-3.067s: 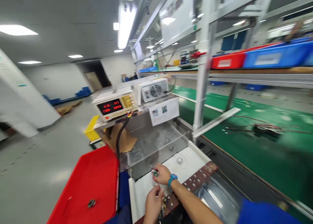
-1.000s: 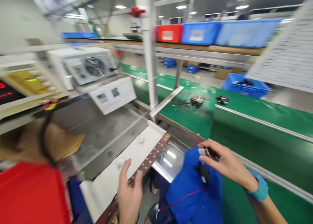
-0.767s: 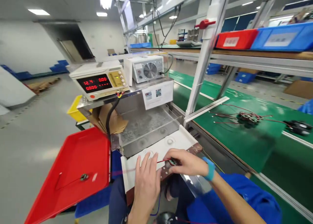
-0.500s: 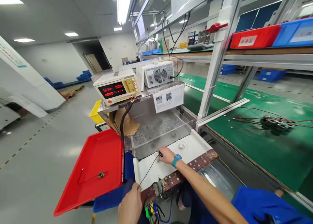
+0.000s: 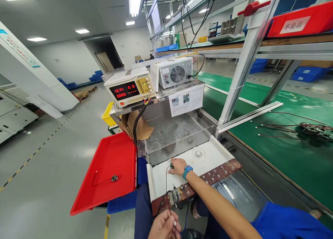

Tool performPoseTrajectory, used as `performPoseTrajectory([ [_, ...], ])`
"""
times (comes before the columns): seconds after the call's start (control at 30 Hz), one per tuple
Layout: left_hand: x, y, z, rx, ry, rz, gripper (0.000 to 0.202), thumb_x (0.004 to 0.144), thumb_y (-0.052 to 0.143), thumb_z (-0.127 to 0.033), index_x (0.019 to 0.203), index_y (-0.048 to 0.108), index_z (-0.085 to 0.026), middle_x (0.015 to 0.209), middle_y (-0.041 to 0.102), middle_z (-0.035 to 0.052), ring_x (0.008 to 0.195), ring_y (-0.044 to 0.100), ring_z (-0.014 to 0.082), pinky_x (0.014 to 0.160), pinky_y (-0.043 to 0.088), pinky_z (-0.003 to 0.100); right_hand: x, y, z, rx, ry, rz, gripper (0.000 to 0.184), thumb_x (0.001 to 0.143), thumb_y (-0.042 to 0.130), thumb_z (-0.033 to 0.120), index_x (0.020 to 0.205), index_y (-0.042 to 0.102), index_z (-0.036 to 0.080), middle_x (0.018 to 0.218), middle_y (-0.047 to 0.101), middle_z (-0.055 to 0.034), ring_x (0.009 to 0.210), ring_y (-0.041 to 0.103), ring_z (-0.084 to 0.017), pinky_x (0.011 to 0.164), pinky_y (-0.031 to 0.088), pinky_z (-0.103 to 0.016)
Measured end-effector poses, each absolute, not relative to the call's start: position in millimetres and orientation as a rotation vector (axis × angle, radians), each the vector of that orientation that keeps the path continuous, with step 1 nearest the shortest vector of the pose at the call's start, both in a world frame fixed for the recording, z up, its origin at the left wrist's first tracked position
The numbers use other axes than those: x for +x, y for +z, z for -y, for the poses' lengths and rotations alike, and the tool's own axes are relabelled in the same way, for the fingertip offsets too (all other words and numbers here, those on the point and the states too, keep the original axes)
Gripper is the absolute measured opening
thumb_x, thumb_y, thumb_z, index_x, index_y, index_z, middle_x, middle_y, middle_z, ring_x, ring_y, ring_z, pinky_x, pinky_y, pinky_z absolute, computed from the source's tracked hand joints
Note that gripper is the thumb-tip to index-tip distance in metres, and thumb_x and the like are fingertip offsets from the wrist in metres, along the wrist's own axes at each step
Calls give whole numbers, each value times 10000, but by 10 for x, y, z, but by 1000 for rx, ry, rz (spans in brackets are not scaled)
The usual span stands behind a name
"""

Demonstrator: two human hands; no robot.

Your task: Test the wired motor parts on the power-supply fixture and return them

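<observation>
My right hand [image 5: 177, 166] reaches forward onto the white test tray [image 5: 208, 155] and pinches a small round motor part [image 5: 171, 165] against it. A thin dark lead runs from that part down to my left hand [image 5: 164, 226], which is closed at the bottom edge on the lead's white tip. Between the hands a metal clip terminal [image 5: 173, 198] with coloured wires sits on the brown strip [image 5: 215, 175] along the tray's front. Behind the tray stands a power supply [image 5: 129, 87] with red digits lit.
A red tray [image 5: 104, 183] at my left holds one small wired part [image 5: 113, 178]. A clear box [image 5: 177, 136] stands behind the white tray, with a fan-fronted unit [image 5: 174, 72] above. The green conveyor belt [image 5: 273, 141] at right carries wired parts [image 5: 312, 129]. A white post [image 5: 241, 58] rises beside it.
My left hand drew back toward me and lower, still on the lead's end. My right hand stayed pressing the small part on the white tray. The view shifted slightly right.
</observation>
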State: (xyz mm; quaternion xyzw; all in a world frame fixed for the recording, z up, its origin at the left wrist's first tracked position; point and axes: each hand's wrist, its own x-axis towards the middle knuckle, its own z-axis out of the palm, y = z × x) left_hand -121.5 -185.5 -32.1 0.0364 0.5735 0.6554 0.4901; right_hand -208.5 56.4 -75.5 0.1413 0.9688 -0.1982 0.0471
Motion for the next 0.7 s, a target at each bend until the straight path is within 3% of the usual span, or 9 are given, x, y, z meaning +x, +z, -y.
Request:
performPoseTrajectory([
  [0.1, -1355, -101, 1659, 189, 1629, -1533, 484, 698, 738, -619, 815, 658, -156, 722, 673, 45, 568, 586, 121, 516, 398, 224, -2060, -771, -589, 389, -619, -2942, 430, 795, 694, 473, 1098, 623, 176, 1056, 720, -126, 978, 675, -267, 775, 441, -303],
  [0.23, -1665, 18, 1338, 359, 1533, -1830, 502, 758, 635, -626, 869, 687, -139, 684, 655, 29, 584, 553, 127, 578, 425, 239, -2061, -780, -612, 395, -614, -2924, 410, 816, 666, 466, 1105, 614, 180, 1067, 716, -119, 996, 666, -259, 775, 429, -295],
  [0.47, -1914, -272, 931, 650, 1357, -2121, 361, 762, 582, -509, 656, 648, -171, 724, 699, 48, 647, 575, 168, 649, 423, 266, -2088, -870, -621, 433, -617, -2914, 427, 833, 616, 476, 1155, 590, 197, 1049, 724, -109, 990, 668, -254, 776, 423, -293],
  [0.7, -1908, -480, 896, 771, 1209, -2208, 309, 777, 514, -433, 667, 646, -175, 711, 698, 58, 721, 602, 214, 707, 427, 303, -2093, -938, -633, 410, -589, -2958, 435, 837, 597, 468, 1164, 576, 183, 1023, 725, -122, 968, 669, -271, 770, 419, -306],
])
